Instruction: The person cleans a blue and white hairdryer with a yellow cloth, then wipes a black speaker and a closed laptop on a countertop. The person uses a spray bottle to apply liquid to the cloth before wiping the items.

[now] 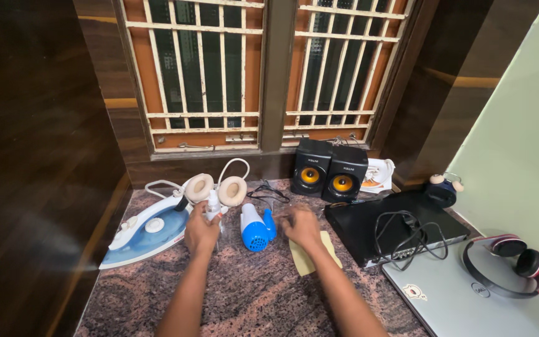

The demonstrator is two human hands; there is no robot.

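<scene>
Head view: our left hand (201,232) is wrapped around a small white spray bottle (213,206), upright on the granite counter (251,293) beside the blue steam iron (148,232). Right hand (302,228) rests flat, fingers loosely together, over a yellow cloth (310,256), just beside the blue hair dryer (255,229).

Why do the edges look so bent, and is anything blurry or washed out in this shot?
Head view: a wide lens bows the window grille and the dark wall panels outward near the edges. The light is soft and even, with a faint sheen on the laptop and only weak shadows under the arms. The left hand, on a small spray bottle, and the right hand look slightly soft.
</scene>
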